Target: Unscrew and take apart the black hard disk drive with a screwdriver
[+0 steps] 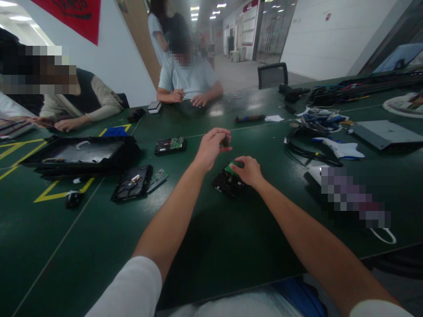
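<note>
Near the middle of the table lies a hard drive (227, 184), black with a green circuit board on its upper face. My right hand (248, 171) grips its right side, with the thumb and fingers over the board's edge. Just above the drive, my left hand (211, 149) is closed around the dark handle of a small screwdriver (226, 141). Its thin shaft points down at the board, and whether the tip sits in a screw is too small to tell. A second hard drive (170, 145) with a green board lies to the left of my left hand.
Left of my arm are another drive (132, 184), a loose circuit board (157, 180), a black tray (82, 152) and a mouse (73, 199). Cables (317, 152), a grey metal box (388, 134) and a long-handled tool (249, 118) lie to the right. Other people sit across the table.
</note>
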Tool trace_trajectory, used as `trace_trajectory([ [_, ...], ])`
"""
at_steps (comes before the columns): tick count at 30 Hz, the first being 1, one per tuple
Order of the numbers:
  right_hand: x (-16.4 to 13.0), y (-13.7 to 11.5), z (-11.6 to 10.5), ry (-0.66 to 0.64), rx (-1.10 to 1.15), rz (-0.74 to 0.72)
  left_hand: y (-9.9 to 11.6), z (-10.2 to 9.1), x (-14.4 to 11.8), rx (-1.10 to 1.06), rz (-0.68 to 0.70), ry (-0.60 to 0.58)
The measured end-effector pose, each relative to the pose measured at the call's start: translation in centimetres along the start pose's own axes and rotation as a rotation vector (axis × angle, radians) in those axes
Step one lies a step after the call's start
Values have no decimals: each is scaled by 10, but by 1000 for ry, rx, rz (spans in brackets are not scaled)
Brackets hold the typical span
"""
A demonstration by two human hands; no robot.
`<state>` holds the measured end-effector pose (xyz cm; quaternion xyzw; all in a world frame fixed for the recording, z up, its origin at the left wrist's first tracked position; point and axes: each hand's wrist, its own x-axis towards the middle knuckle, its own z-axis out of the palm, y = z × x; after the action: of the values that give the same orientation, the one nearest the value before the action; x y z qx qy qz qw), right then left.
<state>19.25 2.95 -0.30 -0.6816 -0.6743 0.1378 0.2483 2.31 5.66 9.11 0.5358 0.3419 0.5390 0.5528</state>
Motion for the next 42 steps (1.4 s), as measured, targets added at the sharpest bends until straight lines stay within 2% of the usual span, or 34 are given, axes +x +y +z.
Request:
trace_trajectory([
  [8,0,-1,0,6,-2,-1,-6,-5,3,135,59,15],
  [13,1,0,0,2,-11,-11,-5,-4,2,89,24,-19],
  [20,0,-1,-2,0,-6,-10,-1,-1,0,-11,-34,11],
  [28,0,0,0,9,3,-8,0,-4,1,136,46,-14],
  [36,1,0,0,-1,2,-18,-2,-3,-1,-70,-29,-21],
  [42,0,-1,0,8,3,-10,-2,-1,-1,24,15,-35],
])
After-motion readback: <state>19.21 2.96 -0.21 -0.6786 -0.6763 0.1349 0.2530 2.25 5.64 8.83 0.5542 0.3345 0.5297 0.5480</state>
